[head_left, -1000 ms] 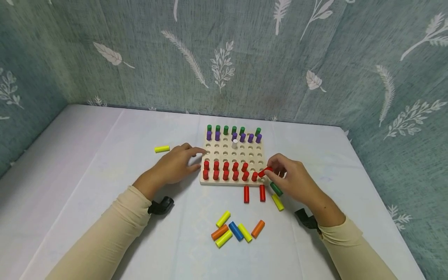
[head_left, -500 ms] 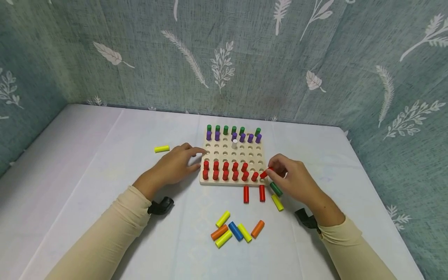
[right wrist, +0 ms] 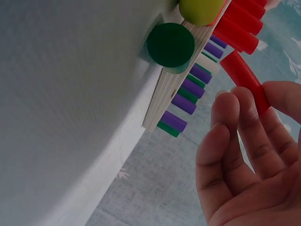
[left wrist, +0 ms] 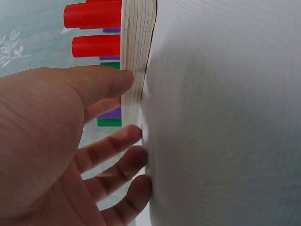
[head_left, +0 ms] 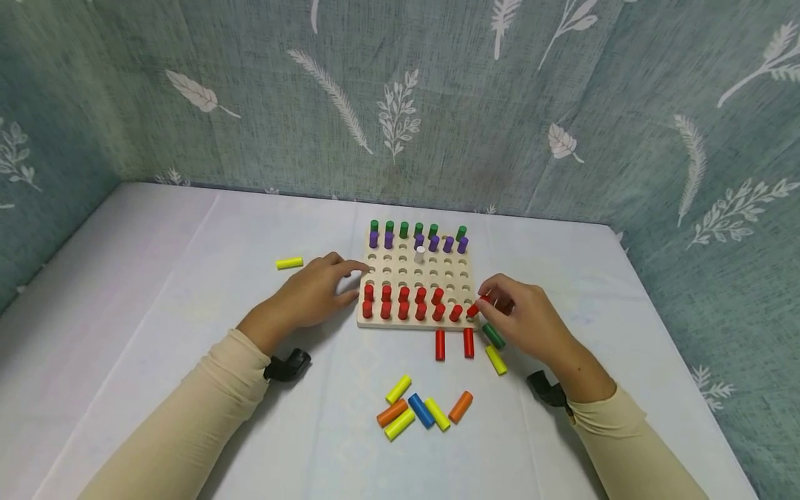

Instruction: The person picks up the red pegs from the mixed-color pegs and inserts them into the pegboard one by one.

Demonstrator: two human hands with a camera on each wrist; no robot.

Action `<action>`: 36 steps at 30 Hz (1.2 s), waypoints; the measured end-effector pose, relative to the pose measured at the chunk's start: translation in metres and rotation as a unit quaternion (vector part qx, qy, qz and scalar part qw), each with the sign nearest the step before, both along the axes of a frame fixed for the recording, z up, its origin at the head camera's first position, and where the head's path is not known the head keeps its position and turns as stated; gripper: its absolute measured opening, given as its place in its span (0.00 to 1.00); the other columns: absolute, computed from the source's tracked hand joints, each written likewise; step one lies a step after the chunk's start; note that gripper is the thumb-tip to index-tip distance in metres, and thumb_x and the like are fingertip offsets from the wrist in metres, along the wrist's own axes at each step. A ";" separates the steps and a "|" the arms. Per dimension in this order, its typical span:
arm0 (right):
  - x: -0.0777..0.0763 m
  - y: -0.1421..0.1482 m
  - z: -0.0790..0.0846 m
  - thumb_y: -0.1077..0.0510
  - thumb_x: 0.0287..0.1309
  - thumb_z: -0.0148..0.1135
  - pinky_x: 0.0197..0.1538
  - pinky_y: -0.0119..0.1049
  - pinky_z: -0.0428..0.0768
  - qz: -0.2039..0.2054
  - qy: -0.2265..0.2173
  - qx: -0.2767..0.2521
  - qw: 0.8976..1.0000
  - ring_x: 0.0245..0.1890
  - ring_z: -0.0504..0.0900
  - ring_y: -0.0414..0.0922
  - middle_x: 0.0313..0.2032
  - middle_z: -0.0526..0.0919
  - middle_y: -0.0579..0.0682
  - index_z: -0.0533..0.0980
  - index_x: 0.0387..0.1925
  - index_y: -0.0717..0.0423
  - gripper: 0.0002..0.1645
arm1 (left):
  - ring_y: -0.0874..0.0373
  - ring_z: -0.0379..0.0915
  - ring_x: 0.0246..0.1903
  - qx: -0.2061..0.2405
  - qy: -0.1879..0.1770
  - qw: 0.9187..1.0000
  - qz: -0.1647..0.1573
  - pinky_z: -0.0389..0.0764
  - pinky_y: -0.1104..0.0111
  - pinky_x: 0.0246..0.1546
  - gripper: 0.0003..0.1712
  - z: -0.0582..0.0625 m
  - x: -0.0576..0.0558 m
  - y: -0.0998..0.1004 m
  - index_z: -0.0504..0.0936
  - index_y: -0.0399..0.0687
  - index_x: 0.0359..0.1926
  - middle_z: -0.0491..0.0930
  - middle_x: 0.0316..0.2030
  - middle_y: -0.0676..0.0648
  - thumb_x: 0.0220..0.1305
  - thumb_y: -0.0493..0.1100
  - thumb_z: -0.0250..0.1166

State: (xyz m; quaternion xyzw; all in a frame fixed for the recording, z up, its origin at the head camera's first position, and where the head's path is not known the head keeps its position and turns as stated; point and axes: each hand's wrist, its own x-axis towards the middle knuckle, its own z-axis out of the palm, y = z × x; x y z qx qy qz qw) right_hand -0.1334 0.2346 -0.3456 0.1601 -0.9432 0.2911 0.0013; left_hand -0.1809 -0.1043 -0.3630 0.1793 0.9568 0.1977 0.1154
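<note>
In the head view, a wooden pegboard (head_left: 417, 271) holds two front rows of red pegs, purple and green pegs at the back and one white peg (head_left: 420, 255). My right hand (head_left: 521, 312) pinches a red peg (right wrist: 247, 77) between thumb and fingers. The peg slants, its lower end close over the front right corner hole. Along the board's left side, my left hand (head_left: 314, 292) rests with relaxed fingers. Its thumb (left wrist: 106, 84) touches the board's side edge, and the index finger reaches the top face.
Two red pegs (head_left: 440, 345) lie before the board. A green peg (head_left: 493, 336) and a yellow peg (head_left: 496, 360) lie below my right hand. Nearer are several yellow, orange and blue pegs (head_left: 421, 410). Another yellow peg (head_left: 289, 263) lies far left.
The red peg in my right hand has tipped steeper, its lower end shifting slightly right toward the corner hole. My left hand stays in place.
</note>
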 end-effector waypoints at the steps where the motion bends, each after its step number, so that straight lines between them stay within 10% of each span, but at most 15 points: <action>1: 0.000 0.000 0.000 0.55 0.63 0.67 0.30 0.30 0.79 -0.003 0.000 0.003 1.000 0.27 0.77 0.41 0.28 0.83 0.43 0.77 0.44 0.52 0.10 | 0.46 0.74 0.57 0.001 0.002 1.000 -0.001 0.79 0.49 0.56 0.30 0.001 0.000 0.000 0.72 0.59 0.69 0.75 0.58 0.40 0.67 0.49 0.66; 36: 0.000 -0.005 -0.001 0.56 0.62 0.68 0.32 0.31 0.79 0.019 -0.057 0.032 0.998 0.28 0.77 0.40 0.29 0.83 0.43 0.79 0.45 0.52 0.11 | 0.46 0.74 0.56 0.007 0.002 1.000 0.002 0.79 0.49 0.55 0.29 -0.001 0.001 0.000 0.73 0.58 0.69 0.76 0.57 0.41 0.67 0.47 0.65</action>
